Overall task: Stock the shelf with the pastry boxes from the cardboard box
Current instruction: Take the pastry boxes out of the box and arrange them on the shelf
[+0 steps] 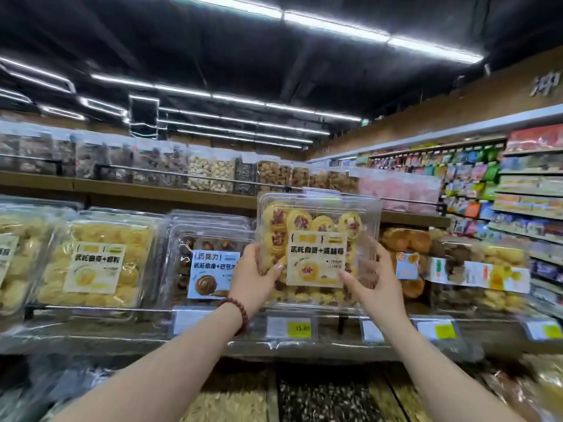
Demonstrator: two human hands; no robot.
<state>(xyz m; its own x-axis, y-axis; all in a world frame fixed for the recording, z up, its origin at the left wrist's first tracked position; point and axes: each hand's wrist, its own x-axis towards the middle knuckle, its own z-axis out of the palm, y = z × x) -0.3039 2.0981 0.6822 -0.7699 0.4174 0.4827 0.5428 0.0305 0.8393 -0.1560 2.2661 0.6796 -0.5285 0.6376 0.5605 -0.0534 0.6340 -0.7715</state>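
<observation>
On my monitor the left hand (255, 271) and the right hand (377, 277) together held one clear pastry box (318, 220), raised upright in front of the shelf (128, 338) with its label facing the camera. The left hand gripped the box's lower left edge, thumb laid across the front face and the rest of the hand wrapped behind. The right hand gripped the lower right edge, its fingers (375, 243) curled up along the side wall and the thumb pressed beside the label. The box held round yellow cookies with red centres, and its bottom edge hung just above the shelf's front rail, between a chocolate cookie box (210, 239) on the left and a box of mixed pastries (478, 269) on the right. Further left stood a box of plain yellow cookies (97, 257). A beaded bracelet (239, 312) circled the left wrist. A yellow price tag (299, 328) sat on the shelf edge directly under the held box. The upper shelf (152, 190) carried clear tubs of nuts.
</observation>
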